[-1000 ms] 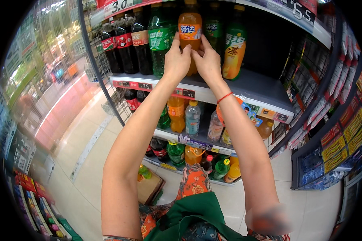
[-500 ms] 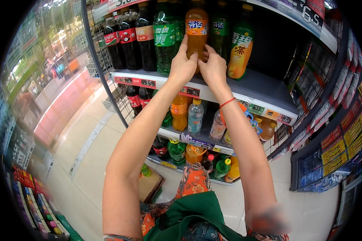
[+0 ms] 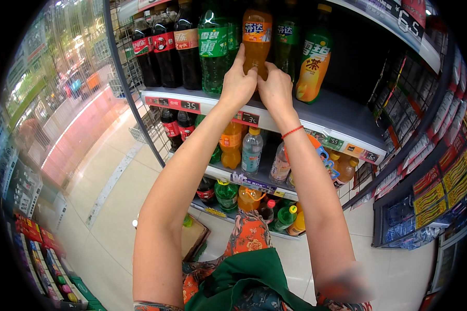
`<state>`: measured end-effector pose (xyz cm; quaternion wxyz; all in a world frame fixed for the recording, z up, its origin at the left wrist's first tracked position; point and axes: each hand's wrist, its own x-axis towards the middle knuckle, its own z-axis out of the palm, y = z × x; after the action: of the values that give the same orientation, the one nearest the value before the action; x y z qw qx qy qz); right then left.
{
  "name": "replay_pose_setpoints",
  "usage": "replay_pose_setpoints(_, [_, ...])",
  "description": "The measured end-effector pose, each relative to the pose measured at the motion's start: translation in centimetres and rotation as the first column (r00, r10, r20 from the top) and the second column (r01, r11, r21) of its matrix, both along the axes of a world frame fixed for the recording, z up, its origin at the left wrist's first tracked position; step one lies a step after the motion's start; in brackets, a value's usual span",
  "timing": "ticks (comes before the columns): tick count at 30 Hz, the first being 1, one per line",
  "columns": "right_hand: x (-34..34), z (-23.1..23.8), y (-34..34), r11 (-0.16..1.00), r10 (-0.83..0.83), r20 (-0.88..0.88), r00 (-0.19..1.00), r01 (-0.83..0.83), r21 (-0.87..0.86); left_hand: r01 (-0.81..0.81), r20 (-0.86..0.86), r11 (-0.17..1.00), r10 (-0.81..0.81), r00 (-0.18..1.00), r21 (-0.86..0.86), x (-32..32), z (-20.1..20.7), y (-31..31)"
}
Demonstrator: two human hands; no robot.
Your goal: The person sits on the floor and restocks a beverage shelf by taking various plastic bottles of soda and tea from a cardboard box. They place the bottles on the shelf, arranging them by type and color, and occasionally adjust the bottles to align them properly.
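Note:
Both hands are on an orange soda bottle (image 3: 257,44) standing upright at the front of the upper shelf. My left hand (image 3: 237,85) grips its left side, the index finger stretched up along it and the thumb across the front. From the right, my right hand (image 3: 276,88) closes round the lower part, thumb toward the front; its other fingers are partly hidden. A clear green soda bottle (image 3: 213,57) stands just left of it. Close on its right is a darker green bottle (image 3: 285,57), then a green-and-orange bottle (image 3: 313,67).
Several cola bottles (image 3: 163,57) line the shelf's left end. Below, a middle shelf holds a clear bottle with a yellow cap (image 3: 252,150) among others. A bottom shelf has green soda bottles (image 3: 227,195). A cardboard box (image 3: 196,236) sits on the floor; hanging packets (image 3: 441,122) are at right.
The view has shifted slightly. Both hands stay on the orange soda bottle, with the right-hand fingers drawn a little lower and closer round it.

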<state>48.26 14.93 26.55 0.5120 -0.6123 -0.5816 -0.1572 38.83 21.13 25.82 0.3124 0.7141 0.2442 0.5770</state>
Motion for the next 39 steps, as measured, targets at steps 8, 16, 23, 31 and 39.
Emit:
replay_pose_setpoints(8, [0.7, -0.6, 0.9, 0.985, 0.051, -0.077, 0.996, -0.037, 0.17, 0.104, -0.052, 0.985, -0.112, 0.992, -0.137, -1.3, 1.1, -3.2])
replay_pose_setpoints(16, [-1.7, -0.2, -2.9, 0.966, 0.243, -0.184, 0.952, -0.221, 0.133, 0.137, 0.036, 0.988, -0.135, 0.99, -0.066, -4.1, 0.4, -4.9])
replay_pose_setpoints(23, [-5.1, -1.9, -7.1, 0.891, 0.445, -0.343, 0.827, -0.447, 0.078, 0.234, 0.075, 0.961, -0.224, 0.972, -0.148, -8.1, -1.3, -8.9])
replay_pose_setpoints(31, [-9.7, -8.5, -9.2, 0.773, 0.578, -0.462, 0.673, -0.634, 0.043, 0.184, 0.068, 0.961, -0.173, 0.983, -0.207, -13.6, -8.1, -13.3])
replay_pose_setpoints(39, [-17.9, -17.2, -9.9, 0.552, 0.616, -0.613, 0.495, -0.826, -0.114, 0.042, 0.112, 0.916, 0.003, 0.994, -0.4, -22.0, -19.0, -16.3])
